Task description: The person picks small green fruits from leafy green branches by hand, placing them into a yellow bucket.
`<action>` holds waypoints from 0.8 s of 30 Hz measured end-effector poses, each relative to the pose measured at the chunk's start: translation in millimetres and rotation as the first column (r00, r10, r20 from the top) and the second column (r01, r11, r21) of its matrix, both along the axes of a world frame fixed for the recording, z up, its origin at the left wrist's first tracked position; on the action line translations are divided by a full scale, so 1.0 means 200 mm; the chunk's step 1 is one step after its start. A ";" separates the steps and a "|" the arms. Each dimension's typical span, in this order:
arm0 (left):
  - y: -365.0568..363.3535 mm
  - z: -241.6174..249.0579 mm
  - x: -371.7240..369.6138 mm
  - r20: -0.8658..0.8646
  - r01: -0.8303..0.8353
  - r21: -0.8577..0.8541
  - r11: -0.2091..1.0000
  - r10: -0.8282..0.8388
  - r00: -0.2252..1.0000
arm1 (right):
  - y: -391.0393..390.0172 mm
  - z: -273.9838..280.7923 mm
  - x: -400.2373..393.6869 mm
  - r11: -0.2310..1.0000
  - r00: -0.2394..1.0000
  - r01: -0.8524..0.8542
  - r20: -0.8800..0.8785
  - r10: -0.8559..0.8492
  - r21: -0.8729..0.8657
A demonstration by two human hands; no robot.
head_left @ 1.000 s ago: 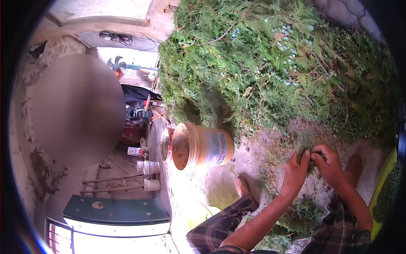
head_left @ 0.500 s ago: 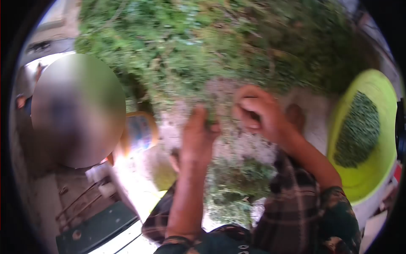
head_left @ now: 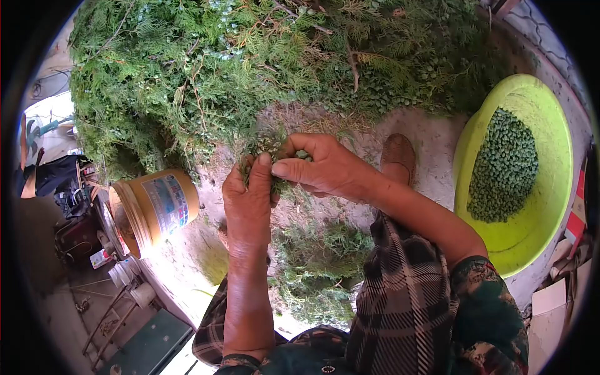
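My left hand (head_left: 247,194) is closed around a small arborvitae sprig (head_left: 270,144), its thumb pointing up. Curled against it from the right is my right hand (head_left: 334,167), thumb tip close to the left thumb. A bit of green, apparently a cone (head_left: 303,154), shows inside the right hand's bent fingers; the rest of its grip is hidden. Just beyond both hands lies a big heap of cut arborvitae branches (head_left: 206,75). Loose clippings (head_left: 325,250) lie on the ground between my legs.
To the right, a yellow-green basin (head_left: 500,253) holds a pile of green cones (head_left: 505,165). On the left, a yellow bucket (head_left: 164,203) lies tipped on its side. A shoe (head_left: 398,153) rests beyond my right forearm. A dark green board (head_left: 147,340) is at lower left.
My hands, apart before, have come together at the sprig; the right one moved left. The view has shifted and sharpened, and the bucket shows more fully.
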State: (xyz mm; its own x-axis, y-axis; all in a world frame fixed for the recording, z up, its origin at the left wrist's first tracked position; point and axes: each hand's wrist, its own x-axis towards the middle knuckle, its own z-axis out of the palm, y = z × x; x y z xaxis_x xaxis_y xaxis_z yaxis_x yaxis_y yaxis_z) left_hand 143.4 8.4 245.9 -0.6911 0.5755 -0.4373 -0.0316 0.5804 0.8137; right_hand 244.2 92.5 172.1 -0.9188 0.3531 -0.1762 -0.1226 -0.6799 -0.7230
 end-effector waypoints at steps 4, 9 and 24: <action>0.00 -0.02 -0.02 -0.054 0.067 0.013 0.998 -0.067 0.996 | 0.02 0.05 0.02 0.974 0.998 -0.057 -0.043 0.049 -0.219; -0.01 -0.04 -0.01 -0.085 0.130 0.032 0.991 -0.127 0.988 | 0.02 0.04 0.01 0.963 0.997 -0.070 -0.029 0.065 -0.261; -0.04 -0.21 -0.11 0.808 -0.455 0.232 0.860 0.090 0.582 | 0.01 -0.08 0.02 0.984 0.996 -0.089 0.007 0.091 -0.154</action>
